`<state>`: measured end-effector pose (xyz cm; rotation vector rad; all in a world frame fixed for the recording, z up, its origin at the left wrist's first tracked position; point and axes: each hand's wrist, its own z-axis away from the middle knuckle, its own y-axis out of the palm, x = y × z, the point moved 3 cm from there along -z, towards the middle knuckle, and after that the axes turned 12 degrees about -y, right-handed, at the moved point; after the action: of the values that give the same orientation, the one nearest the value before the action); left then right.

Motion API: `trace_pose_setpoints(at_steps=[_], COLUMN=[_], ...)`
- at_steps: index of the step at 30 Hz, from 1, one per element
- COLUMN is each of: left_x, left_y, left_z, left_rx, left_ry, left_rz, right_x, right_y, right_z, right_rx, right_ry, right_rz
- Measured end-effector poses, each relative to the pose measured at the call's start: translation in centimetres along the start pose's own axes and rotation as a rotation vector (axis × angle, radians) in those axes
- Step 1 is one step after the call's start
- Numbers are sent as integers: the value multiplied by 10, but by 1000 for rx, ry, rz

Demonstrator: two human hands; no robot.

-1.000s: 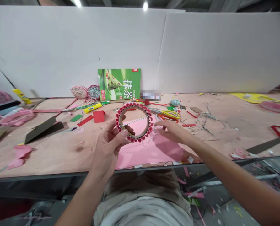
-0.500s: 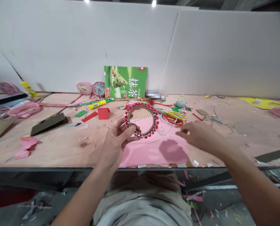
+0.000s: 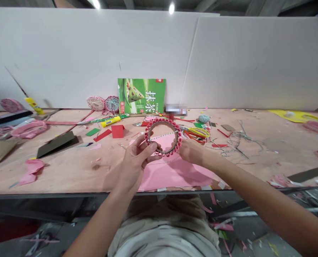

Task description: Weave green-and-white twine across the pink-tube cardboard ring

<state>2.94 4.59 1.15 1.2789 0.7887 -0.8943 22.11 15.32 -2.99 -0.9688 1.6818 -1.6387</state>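
Observation:
My left hand (image 3: 139,157) grips the lower left edge of a ring (image 3: 177,147) rimmed with small pink paper rolls, held upright above a pink sheet (image 3: 172,175). A twisted dark-and-white string (image 3: 163,136) runs across the ring's opening. At the ring's right edge is my right hand (image 3: 192,150); its fingertips are partly hidden behind the ring, and what they hold, if anything, cannot be made out. More of the string hangs in a curve below the ring, over the sheet.
A green box (image 3: 141,96) leans against the white panel (image 3: 81,53). Glue sticks (image 3: 111,121), a red folded paper (image 3: 117,131), yellow-handled scissors (image 3: 199,132), a ball of yarn (image 3: 204,119), tangled string (image 3: 237,144) and a dark folded card (image 3: 57,143) lie on the table (image 3: 76,171).
My right hand has moved left, from beside the scissors to the ring's right edge. My left hand still holds the ring, which sits slightly further right. A string tangle shows more fully at right.

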Motion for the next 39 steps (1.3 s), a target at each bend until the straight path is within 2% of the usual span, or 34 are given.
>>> trace_pose_setpoints(at_steps=[5, 10, 15, 23, 26, 30, 33, 37, 39], left_x=[-3, -7, -4, -3, 0, 6, 12, 20, 23], left_y=[-2, 0, -2, -2, -5, -7, -2, 9, 12], left_z=[-2, -1, -1, -1, 1, 8, 19, 36, 43], left_rx=[-8, 40, 52, 15, -9, -35, -15, 8, 14], left_ry=[4, 41, 31, 15, 0, -17, -39, -97, -111], left_rz=[6, 18, 15, 15, 18, 46, 67, 80, 80], right_x=[-11, -18, -17, -21, -17, -1, 24, 65, 81], right_y=[-19, -35, -29, -10, -11, -17, -13, 5, 11], right_z=[8, 17, 21, 17, 17, 25, 38, 57, 64], right_rx=[-103, -127, -39, -117, -172, -274, -304, -309, -404], right_ry=[148, 154, 47, 131, 167, 202, 207, 253, 295], right_rz=[-129, -265, -368, -331, -338, -460, -627, -1117, -1250])
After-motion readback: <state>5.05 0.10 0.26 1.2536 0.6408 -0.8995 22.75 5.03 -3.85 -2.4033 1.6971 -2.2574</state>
